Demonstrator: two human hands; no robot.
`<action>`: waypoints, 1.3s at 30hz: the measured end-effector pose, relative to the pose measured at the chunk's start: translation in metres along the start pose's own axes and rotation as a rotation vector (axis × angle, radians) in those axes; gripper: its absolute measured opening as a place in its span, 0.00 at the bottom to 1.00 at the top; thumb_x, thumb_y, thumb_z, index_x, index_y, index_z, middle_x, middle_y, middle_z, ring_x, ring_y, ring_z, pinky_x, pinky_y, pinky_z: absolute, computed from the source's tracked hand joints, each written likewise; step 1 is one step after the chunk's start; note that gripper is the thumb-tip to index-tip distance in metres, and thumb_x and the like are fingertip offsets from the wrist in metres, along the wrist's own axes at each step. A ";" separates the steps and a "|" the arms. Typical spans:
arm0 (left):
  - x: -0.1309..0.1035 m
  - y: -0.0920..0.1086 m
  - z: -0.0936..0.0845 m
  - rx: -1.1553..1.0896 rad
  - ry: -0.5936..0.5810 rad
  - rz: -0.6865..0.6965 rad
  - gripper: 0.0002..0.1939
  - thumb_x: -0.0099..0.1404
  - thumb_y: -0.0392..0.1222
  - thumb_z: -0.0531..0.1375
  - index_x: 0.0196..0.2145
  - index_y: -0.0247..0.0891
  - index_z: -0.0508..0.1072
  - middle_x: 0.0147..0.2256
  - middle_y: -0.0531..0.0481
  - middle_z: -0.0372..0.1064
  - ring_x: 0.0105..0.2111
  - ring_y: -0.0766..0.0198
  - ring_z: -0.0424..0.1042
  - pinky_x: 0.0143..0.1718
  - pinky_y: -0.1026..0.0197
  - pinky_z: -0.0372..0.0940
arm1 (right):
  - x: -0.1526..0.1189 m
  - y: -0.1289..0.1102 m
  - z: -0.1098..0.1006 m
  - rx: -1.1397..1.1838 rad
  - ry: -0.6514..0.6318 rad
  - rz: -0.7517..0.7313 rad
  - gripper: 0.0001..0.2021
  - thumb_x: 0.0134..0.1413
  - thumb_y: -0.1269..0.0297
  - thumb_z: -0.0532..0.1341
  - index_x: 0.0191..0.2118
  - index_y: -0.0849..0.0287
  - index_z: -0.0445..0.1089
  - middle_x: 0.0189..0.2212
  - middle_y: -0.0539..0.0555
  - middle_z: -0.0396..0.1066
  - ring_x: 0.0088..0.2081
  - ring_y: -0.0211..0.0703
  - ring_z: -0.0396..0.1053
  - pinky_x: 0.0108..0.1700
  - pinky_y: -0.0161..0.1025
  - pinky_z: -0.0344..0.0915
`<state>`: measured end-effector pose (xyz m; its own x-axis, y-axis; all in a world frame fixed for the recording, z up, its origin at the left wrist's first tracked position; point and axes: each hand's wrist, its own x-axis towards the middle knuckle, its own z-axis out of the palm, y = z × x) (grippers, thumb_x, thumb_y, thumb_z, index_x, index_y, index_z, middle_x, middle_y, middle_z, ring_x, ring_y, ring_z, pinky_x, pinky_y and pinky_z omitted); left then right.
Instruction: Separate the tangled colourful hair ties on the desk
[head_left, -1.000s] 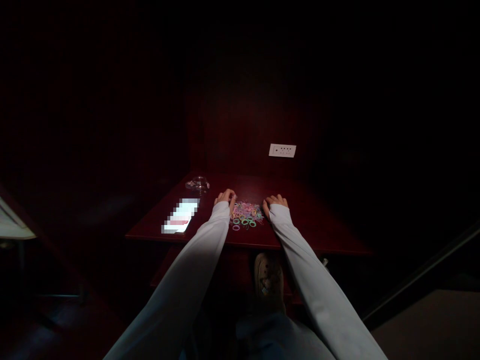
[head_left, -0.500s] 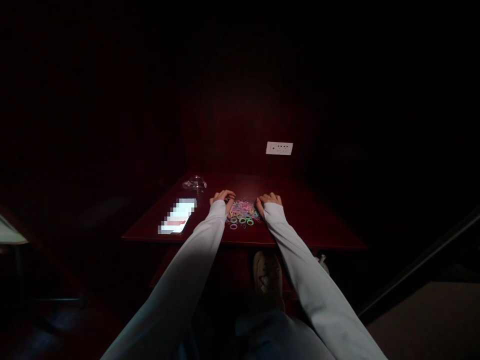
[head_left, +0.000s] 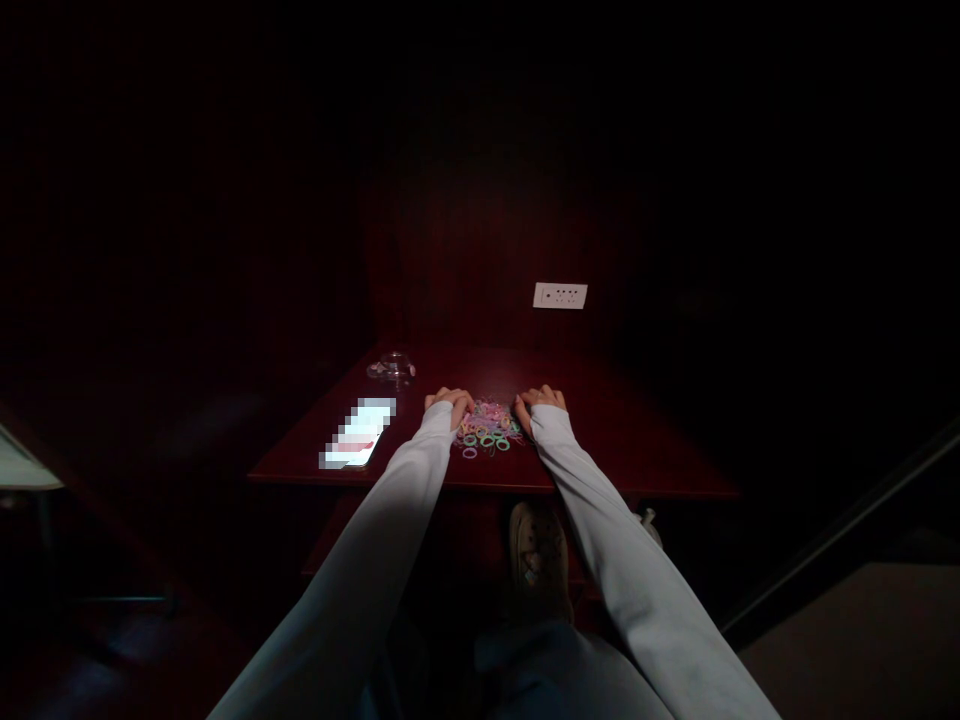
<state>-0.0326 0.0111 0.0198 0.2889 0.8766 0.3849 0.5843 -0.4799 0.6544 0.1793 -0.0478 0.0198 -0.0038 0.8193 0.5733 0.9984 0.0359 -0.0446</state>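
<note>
A loose pile of small coloured elastic hair ties [head_left: 487,425], pink, purple, peach and green, lies on the dark red table [head_left: 630,450] between my hands. My left hand [head_left: 449,403] rests at the pile's left edge, fingers bent and thumb towards the ties. On the opposite side, my right hand [head_left: 541,400] touches down with its thumb by the pile and its fingers loosely bent. Neither hand visibly grips anything; the fingertips are partly hidden. Several larger green rings lie at the near side of the pile.
Left of my hands lies a phone [head_left: 358,434] with a bright, blurred screen. Behind it stands a clear plastic container [head_left: 393,367]. A white socket plate [head_left: 560,296] is on the back wall. Below the table's front edge, a brown shoe [head_left: 538,550] shows.
My left hand's fingers have curled in closer to the thumb at the pile's edge. My right hand has barely moved. The whole view has shifted slightly.
</note>
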 end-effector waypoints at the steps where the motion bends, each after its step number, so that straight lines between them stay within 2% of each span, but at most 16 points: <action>1: 0.000 0.000 -0.001 0.003 -0.008 0.018 0.20 0.70 0.34 0.47 0.27 0.43 0.74 0.36 0.53 0.77 0.45 0.58 0.69 0.56 0.53 0.55 | 0.000 0.000 0.000 0.000 -0.001 -0.002 0.18 0.73 0.62 0.52 0.37 0.58 0.77 0.39 0.58 0.80 0.45 0.50 0.66 0.48 0.44 0.51; 4: 0.000 0.001 -0.003 0.004 -0.029 0.047 0.22 0.71 0.33 0.45 0.30 0.44 0.76 0.39 0.53 0.78 0.47 0.58 0.68 0.57 0.51 0.55 | 0.000 -0.001 -0.001 0.009 0.007 -0.008 0.18 0.74 0.62 0.51 0.37 0.58 0.77 0.39 0.58 0.80 0.45 0.50 0.66 0.48 0.44 0.51; 7: 0.001 0.003 -0.004 -0.036 -0.023 0.021 0.25 0.73 0.36 0.42 0.30 0.43 0.76 0.41 0.52 0.79 0.50 0.56 0.69 0.59 0.50 0.55 | -0.001 -0.001 -0.002 0.017 0.008 -0.007 0.19 0.74 0.62 0.51 0.37 0.58 0.77 0.38 0.58 0.79 0.45 0.50 0.66 0.48 0.44 0.51; 12: 0.005 0.006 -0.004 -0.155 0.136 -0.125 0.27 0.77 0.43 0.41 0.34 0.43 0.77 0.45 0.47 0.79 0.54 0.50 0.69 0.62 0.43 0.57 | -0.001 -0.005 -0.008 0.037 0.017 -0.035 0.18 0.74 0.62 0.50 0.39 0.57 0.78 0.39 0.58 0.78 0.45 0.51 0.66 0.49 0.44 0.53; 16: 0.008 -0.003 -0.004 -0.255 0.286 -0.213 0.25 0.78 0.48 0.41 0.36 0.43 0.76 0.49 0.42 0.77 0.58 0.43 0.67 0.64 0.37 0.57 | -0.004 -0.028 -0.017 0.146 0.009 -0.140 0.17 0.73 0.62 0.53 0.55 0.53 0.77 0.47 0.57 0.78 0.49 0.51 0.66 0.50 0.44 0.56; 19: 0.012 -0.013 -0.003 -0.299 0.378 -0.254 0.28 0.78 0.50 0.39 0.34 0.42 0.74 0.44 0.39 0.77 0.56 0.45 0.69 0.66 0.38 0.56 | -0.007 -0.054 -0.018 0.240 -0.050 -0.272 0.19 0.72 0.59 0.56 0.62 0.49 0.74 0.54 0.56 0.76 0.52 0.51 0.66 0.54 0.44 0.59; 22: 0.017 -0.019 -0.003 -0.309 0.375 -0.291 0.30 0.78 0.48 0.36 0.30 0.42 0.72 0.40 0.40 0.78 0.51 0.49 0.73 0.67 0.40 0.56 | -0.009 -0.073 -0.014 0.294 -0.097 -0.384 0.19 0.71 0.58 0.59 0.62 0.45 0.74 0.60 0.53 0.73 0.57 0.50 0.64 0.57 0.44 0.60; 24: 0.019 -0.020 -0.002 -0.290 0.341 -0.305 0.30 0.78 0.48 0.36 0.28 0.42 0.71 0.39 0.39 0.78 0.50 0.51 0.73 0.67 0.41 0.57 | -0.009 -0.078 -0.009 0.309 -0.125 -0.407 0.17 0.69 0.58 0.61 0.60 0.43 0.76 0.62 0.51 0.72 0.59 0.51 0.62 0.60 0.46 0.60; 27: 0.020 -0.022 0.000 -0.236 0.313 -0.291 0.29 0.78 0.48 0.38 0.27 0.41 0.69 0.39 0.40 0.78 0.50 0.52 0.73 0.66 0.44 0.59 | -0.009 -0.076 -0.003 0.329 -0.129 -0.328 0.15 0.69 0.58 0.62 0.57 0.43 0.79 0.60 0.51 0.74 0.59 0.52 0.60 0.61 0.47 0.58; 32: 0.022 -0.027 0.002 -0.164 0.266 -0.289 0.27 0.76 0.47 0.42 0.22 0.43 0.67 0.32 0.44 0.76 0.45 0.53 0.75 0.61 0.48 0.63 | -0.004 -0.067 0.001 0.337 -0.090 -0.128 0.13 0.71 0.59 0.59 0.49 0.50 0.82 0.50 0.55 0.79 0.53 0.52 0.62 0.56 0.48 0.56; 35: 0.021 -0.030 -0.001 -0.151 0.191 -0.302 0.25 0.76 0.48 0.45 0.23 0.43 0.68 0.33 0.45 0.76 0.44 0.53 0.76 0.56 0.52 0.67 | -0.002 -0.063 0.002 0.301 -0.079 -0.027 0.13 0.71 0.59 0.58 0.45 0.52 0.82 0.46 0.56 0.80 0.52 0.53 0.62 0.54 0.48 0.54; 39: 0.020 -0.035 -0.006 -0.150 0.095 -0.253 0.19 0.73 0.46 0.51 0.25 0.43 0.70 0.34 0.47 0.77 0.43 0.55 0.76 0.53 0.55 0.68 | -0.002 -0.057 0.006 0.270 -0.036 0.063 0.13 0.70 0.60 0.58 0.40 0.53 0.81 0.44 0.55 0.80 0.50 0.53 0.62 0.52 0.48 0.53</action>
<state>-0.0520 0.0451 0.0079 0.0725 0.9651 0.2518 0.5079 -0.2530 0.8234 0.1225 -0.0484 0.0163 0.0508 0.8446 0.5329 0.9454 0.1313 -0.2983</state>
